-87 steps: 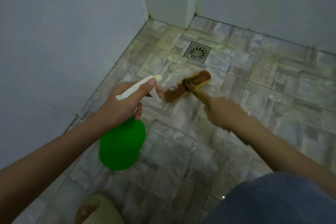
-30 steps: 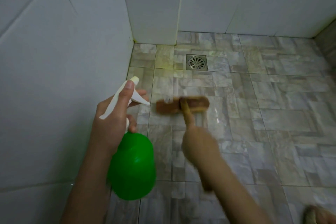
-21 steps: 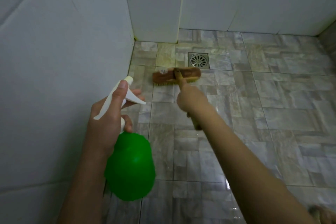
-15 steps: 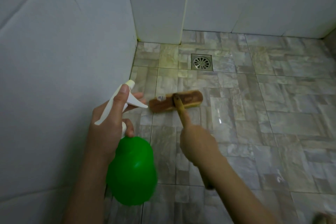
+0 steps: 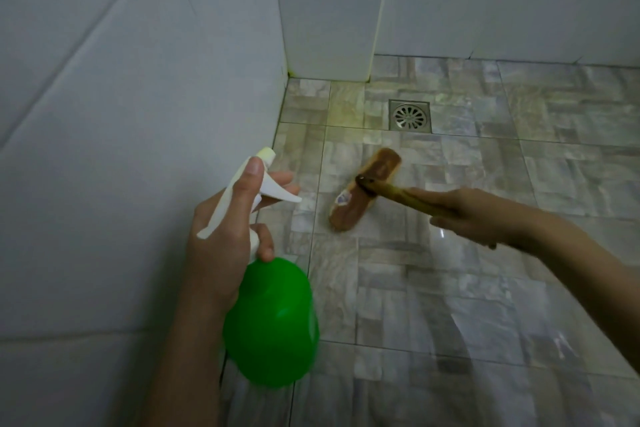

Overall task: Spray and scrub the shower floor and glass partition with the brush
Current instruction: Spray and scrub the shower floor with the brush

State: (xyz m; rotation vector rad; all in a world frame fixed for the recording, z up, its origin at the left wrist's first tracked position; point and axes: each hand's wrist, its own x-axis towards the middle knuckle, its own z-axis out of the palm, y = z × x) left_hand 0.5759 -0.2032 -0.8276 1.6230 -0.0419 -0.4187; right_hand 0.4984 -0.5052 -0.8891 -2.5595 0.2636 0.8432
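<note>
My left hand grips the white trigger head of a green spray bottle, held up beside the left wall with the nozzle pointing away from me. My right hand holds the yellowish handle of a wooden scrub brush. The brush head lies on the grey tiled shower floor, turned diagonally, below and to the left of the drain. No glass partition shows in this view.
A square metal floor drain sits near the back corner. White tiled walls close in on the left and at the back. The floor tiles look wet and shiny on the right.
My right arm has swung out to the right, and the brush head has turned from lying crosswise to lying diagonally. The spray bottle has stayed in about the same place.
</note>
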